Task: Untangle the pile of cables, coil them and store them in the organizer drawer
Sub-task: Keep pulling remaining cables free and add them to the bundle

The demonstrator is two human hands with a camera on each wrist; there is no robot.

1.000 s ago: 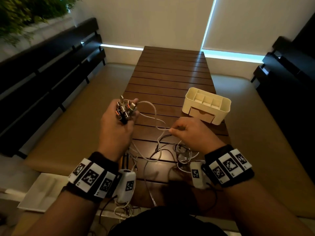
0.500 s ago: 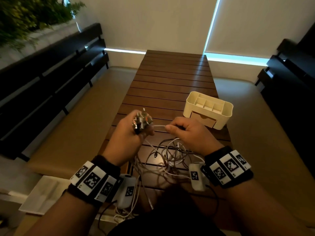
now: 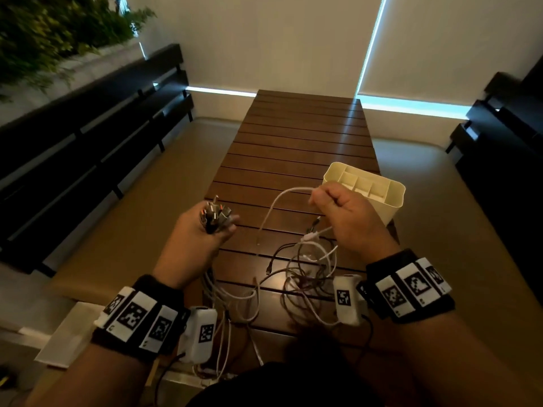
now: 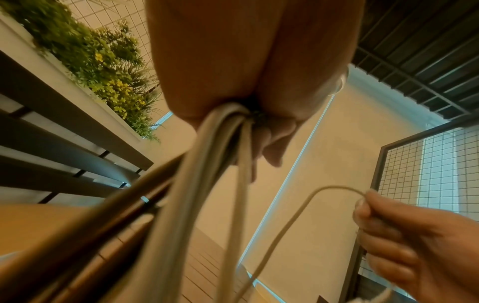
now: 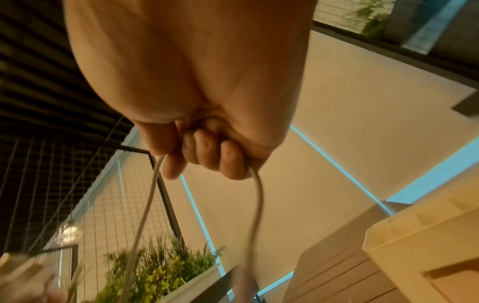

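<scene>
A long slatted wooden table [image 3: 296,148] runs from near to far through the middle of the scene, with dark benches [image 3: 88,136] on the left and right. A cream organizer [image 3: 393,201] is set on the right part of the table, its compartments open upward; its drawer front is seen only in the right wrist view and appears closed.

The cable pile [image 3: 305,271] is spread on the near end of the table, between the two wrists, as loose overlapping loops with no single long axis. From it a bundle of cables [image 4: 207,184] is drawn up to the left hand [image 3: 197,239], which is clenched round the bundle; the connector ends [image 3: 214,217] stick out of the fist, pointing up and far. One white cable [image 3: 282,198] is clasped in the curled fingers of the right hand [image 3: 349,218], just in front of the organizer. It arches left from that grip and hangs down toward the pile, so its free run lies roughly upright.

The hands are held apart, above the table.

The pile is judged still knotted. If the white cable is pulled further while it is crossed by other loops, a knot could be tightened or the whole pile dragged off the near edge. The organizer could also be knocked by the right hand, since it is so close.
</scene>
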